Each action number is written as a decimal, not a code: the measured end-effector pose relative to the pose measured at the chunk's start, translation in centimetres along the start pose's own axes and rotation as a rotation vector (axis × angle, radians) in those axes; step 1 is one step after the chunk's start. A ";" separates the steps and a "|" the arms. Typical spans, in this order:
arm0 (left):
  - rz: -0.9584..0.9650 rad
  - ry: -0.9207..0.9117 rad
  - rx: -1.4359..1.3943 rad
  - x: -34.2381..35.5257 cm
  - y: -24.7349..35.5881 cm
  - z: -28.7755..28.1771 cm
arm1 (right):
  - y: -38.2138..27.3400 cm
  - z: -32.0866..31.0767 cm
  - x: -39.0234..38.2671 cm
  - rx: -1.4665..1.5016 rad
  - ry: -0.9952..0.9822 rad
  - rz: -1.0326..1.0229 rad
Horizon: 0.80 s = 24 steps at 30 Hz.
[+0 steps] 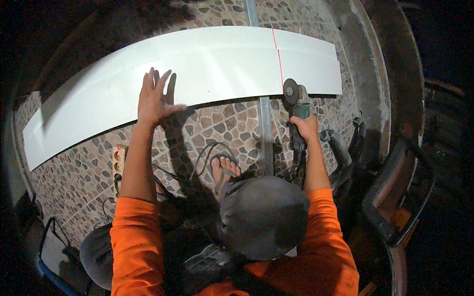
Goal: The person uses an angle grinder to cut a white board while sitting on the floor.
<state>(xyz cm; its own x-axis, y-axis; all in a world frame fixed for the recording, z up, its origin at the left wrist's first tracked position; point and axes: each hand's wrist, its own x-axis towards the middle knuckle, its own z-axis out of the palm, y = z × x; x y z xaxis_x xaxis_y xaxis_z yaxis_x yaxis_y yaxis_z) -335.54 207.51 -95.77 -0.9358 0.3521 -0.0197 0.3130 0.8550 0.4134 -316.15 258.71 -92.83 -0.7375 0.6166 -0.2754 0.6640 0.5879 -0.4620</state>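
Observation:
A long white panel [222,69] lies across the floor in front of me, with a red line [280,64] marked across it towards its right end. My right hand [307,127] is wrapped round the body of an angle grinder [302,109]. The grinder's dark disc [291,91] is at the panel's near edge, by the lower end of the red line; whether it touches cannot be told. My left hand [155,98] is over the panel's left half with fingers spread and nothing in it. Whether its palm rests on the panel is unclear.
A metal bar [265,121] runs beneath the panel over the stone-patterned floor [217,118]. A power strip [118,160] and a dark cable [200,158] lie near my left forearm and foot [226,167]. A dark-framed chair [400,197] stands at the right.

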 end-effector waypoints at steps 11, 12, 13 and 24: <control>-0.124 -0.226 0.118 -0.6 -0.9 0.4 | -2.7 -0.8 -0.1 -0.071 -0.018 0.043; -0.138 -0.239 0.136 -0.6 -0.9 0.1 | -3.1 -0.8 -0.3 -0.036 -0.038 0.056; -0.143 -0.233 0.140 -0.7 -0.9 0.3 | -3.6 -0.8 -0.4 -0.001 -0.058 0.069; -0.152 -0.200 0.084 -0.7 -0.9 0.2 | -5.3 -1.2 0.6 -0.018 -0.067 0.092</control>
<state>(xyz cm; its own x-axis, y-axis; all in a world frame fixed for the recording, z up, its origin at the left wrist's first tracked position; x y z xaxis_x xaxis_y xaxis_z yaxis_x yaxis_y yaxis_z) -335.14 206.55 -96.29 -0.9252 0.2779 -0.2586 0.1911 0.9296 0.3153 -319.92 256.56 -89.54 -0.6797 0.6324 -0.3717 0.7308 0.5404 -0.4170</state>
